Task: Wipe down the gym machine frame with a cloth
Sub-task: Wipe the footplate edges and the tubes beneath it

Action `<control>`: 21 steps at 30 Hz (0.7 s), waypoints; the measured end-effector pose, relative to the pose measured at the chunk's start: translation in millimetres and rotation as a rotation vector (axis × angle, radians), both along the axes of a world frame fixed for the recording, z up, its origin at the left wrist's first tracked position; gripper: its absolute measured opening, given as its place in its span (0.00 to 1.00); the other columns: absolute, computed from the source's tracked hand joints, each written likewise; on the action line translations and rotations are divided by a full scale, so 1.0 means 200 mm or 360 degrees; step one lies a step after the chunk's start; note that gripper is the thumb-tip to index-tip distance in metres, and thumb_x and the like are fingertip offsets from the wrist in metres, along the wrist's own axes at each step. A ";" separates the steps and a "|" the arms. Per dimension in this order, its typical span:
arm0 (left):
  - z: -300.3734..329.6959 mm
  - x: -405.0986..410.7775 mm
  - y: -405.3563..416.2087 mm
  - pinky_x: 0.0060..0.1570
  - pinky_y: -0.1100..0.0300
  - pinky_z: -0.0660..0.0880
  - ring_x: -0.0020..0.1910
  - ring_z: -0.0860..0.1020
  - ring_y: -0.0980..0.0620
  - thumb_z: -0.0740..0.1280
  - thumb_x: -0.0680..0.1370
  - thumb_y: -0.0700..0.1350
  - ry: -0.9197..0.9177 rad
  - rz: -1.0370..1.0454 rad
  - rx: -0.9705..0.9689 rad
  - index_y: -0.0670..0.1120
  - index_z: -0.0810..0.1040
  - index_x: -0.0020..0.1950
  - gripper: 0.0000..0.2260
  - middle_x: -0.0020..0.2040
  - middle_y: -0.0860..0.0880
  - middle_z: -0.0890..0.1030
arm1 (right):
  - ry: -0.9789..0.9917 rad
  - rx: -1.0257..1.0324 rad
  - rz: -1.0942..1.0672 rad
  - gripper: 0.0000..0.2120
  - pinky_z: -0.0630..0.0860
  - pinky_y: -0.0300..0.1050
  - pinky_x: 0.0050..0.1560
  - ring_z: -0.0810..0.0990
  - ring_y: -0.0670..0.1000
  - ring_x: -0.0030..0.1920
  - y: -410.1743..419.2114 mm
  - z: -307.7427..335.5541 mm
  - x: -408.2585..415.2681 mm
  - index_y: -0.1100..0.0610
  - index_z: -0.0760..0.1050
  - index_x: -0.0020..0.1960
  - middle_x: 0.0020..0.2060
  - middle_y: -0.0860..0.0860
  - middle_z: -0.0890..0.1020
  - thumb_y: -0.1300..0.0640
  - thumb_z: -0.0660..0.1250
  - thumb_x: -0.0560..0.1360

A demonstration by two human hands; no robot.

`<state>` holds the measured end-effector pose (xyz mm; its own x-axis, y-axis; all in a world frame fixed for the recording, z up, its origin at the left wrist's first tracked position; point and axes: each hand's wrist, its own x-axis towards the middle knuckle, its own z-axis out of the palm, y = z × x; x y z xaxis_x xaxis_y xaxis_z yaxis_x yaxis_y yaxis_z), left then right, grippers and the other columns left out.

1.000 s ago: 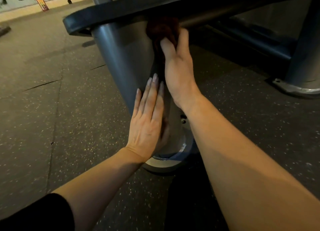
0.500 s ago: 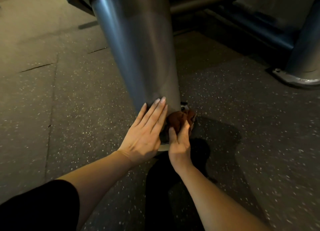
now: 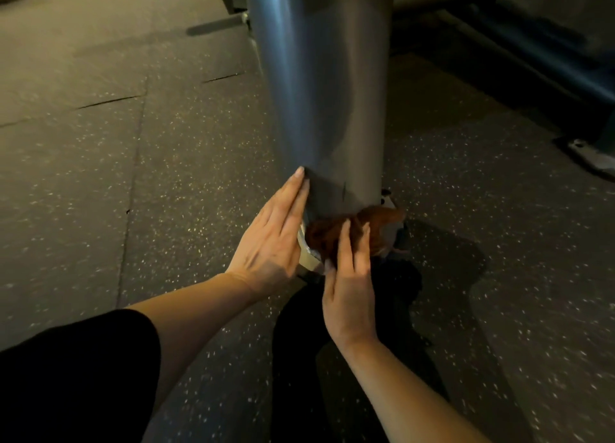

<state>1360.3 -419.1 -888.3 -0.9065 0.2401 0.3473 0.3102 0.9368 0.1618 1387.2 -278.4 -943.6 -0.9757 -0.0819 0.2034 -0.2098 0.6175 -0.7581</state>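
The cloth [image 3: 324, 234] has been spread leftward, low round the frame post [image 3: 319, 93], under the flat-fingered right hand [image 3: 349, 286]; the left hand [image 3: 269, 239] is kept flat

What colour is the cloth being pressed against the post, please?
Reddish-brown, best seen in the head view: the cloth sits under the right hand.

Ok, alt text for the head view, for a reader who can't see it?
A right hand presses a reddish-brown cloth against the base of a grey machine post, with the left hand flat on the post beside it. Speckled dark floor surrounds them.
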 end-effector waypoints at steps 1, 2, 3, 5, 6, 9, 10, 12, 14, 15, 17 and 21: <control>0.00 0.01 -0.01 0.74 0.64 0.50 0.76 0.54 0.47 0.60 0.71 0.35 -0.0048 0.0044 0.0022 0.35 0.47 0.77 0.37 0.79 0.43 0.48 | -0.0007 0.0079 0.0023 0.34 0.62 0.49 0.72 0.51 0.55 0.77 0.02 -0.03 0.03 0.50 0.48 0.78 0.78 0.54 0.47 0.60 0.62 0.79; 0.00 0.02 -0.01 0.72 0.66 0.52 0.76 0.55 0.48 0.61 0.71 0.35 -0.0090 0.0077 0.0054 0.37 0.44 0.77 0.38 0.80 0.46 0.44 | 0.0063 0.0164 0.0015 0.35 0.63 0.49 0.71 0.54 0.57 0.77 0.03 -0.03 0.03 0.52 0.52 0.78 0.77 0.56 0.51 0.64 0.65 0.77; 0.01 0.02 -0.01 0.69 0.67 0.56 0.76 0.55 0.50 0.62 0.72 0.34 -0.0132 0.0101 0.0087 0.40 0.41 0.77 0.39 0.79 0.50 0.39 | 0.0178 0.0224 0.0011 0.34 0.62 0.49 0.70 0.56 0.58 0.76 0.03 -0.02 0.01 0.55 0.56 0.77 0.77 0.57 0.55 0.66 0.66 0.75; 0.02 0.03 -0.01 0.63 0.70 0.59 0.76 0.58 0.51 0.61 0.73 0.34 -0.0219 0.0127 0.0148 0.44 0.40 0.77 0.40 0.76 0.56 0.33 | 0.0418 0.0316 0.0107 0.34 0.57 0.53 0.70 0.54 0.57 0.76 0.03 0.07 -0.08 0.57 0.60 0.76 0.76 0.58 0.60 0.68 0.65 0.73; 0.02 0.03 0.00 0.63 0.70 0.58 0.76 0.58 0.52 0.61 0.73 0.33 -0.0218 0.0122 0.0185 0.44 0.41 0.78 0.39 0.76 0.56 0.33 | 0.0538 0.0406 0.0195 0.34 0.56 0.55 0.70 0.51 0.56 0.77 0.03 0.12 -0.13 0.56 0.59 0.77 0.76 0.57 0.59 0.67 0.64 0.72; 0.02 0.03 0.00 0.67 0.71 0.53 0.75 0.52 0.58 0.60 0.73 0.34 -0.0168 0.0093 0.0212 0.41 0.47 0.79 0.37 0.77 0.52 0.38 | 0.0744 0.0694 0.0406 0.37 0.55 0.56 0.73 0.46 0.56 0.78 0.06 0.16 -0.24 0.56 0.58 0.77 0.78 0.52 0.51 0.65 0.68 0.72; 0.02 0.03 0.00 0.67 0.71 0.54 0.75 0.51 0.59 0.61 0.73 0.34 -0.0169 0.0089 0.0205 0.41 0.46 0.79 0.37 0.77 0.52 0.38 | 0.0741 0.0725 0.0436 0.36 0.57 0.55 0.73 0.48 0.56 0.78 0.08 0.13 -0.23 0.56 0.59 0.77 0.78 0.52 0.52 0.66 0.68 0.73; 0.04 0.04 -0.01 0.64 0.70 0.60 0.75 0.54 0.57 0.61 0.73 0.34 -0.0191 0.0085 0.0215 0.43 0.44 0.79 0.38 0.77 0.55 0.36 | 0.0680 0.0741 0.0462 0.31 0.67 0.56 0.71 0.53 0.57 0.78 0.13 0.03 -0.16 0.57 0.61 0.76 0.77 0.53 0.56 0.68 0.61 0.74; 0.05 0.05 -0.01 0.61 0.68 0.63 0.75 0.58 0.54 0.61 0.74 0.35 -0.0215 0.0071 0.0226 0.45 0.42 0.78 0.38 0.76 0.57 0.34 | 0.0482 0.0793 0.0475 0.32 0.76 0.54 0.64 0.57 0.57 0.76 0.17 -0.04 -0.08 0.57 0.63 0.75 0.76 0.54 0.60 0.67 0.62 0.72; 0.06 0.06 0.00 0.62 0.67 0.64 0.75 0.59 0.52 0.61 0.75 0.35 -0.0210 0.0059 0.0229 0.45 0.42 0.78 0.38 0.76 0.56 0.35 | 0.0391 0.0816 0.0473 0.34 0.78 0.53 0.60 0.59 0.57 0.75 0.18 -0.05 -0.06 0.57 0.63 0.75 0.76 0.55 0.62 0.66 0.64 0.70; 0.06 0.07 0.01 0.63 0.65 0.67 0.75 0.59 0.51 0.62 0.75 0.35 -0.0196 0.0055 0.0222 0.44 0.43 0.78 0.38 0.77 0.54 0.36 | 0.0360 0.0763 0.0448 0.35 0.79 0.55 0.58 0.62 0.57 0.73 0.18 -0.03 -0.06 0.57 0.63 0.75 0.74 0.57 0.65 0.65 0.64 0.69; 0.07 0.06 0.04 0.62 0.65 0.67 0.76 0.59 0.51 0.61 0.75 0.34 -0.0213 0.0120 0.0268 0.42 0.45 0.79 0.37 0.77 0.54 0.35 | 0.0510 0.0543 0.0324 0.41 0.64 0.57 0.67 0.50 0.54 0.76 0.11 0.12 -0.19 0.56 0.55 0.78 0.77 0.56 0.56 0.67 0.67 0.69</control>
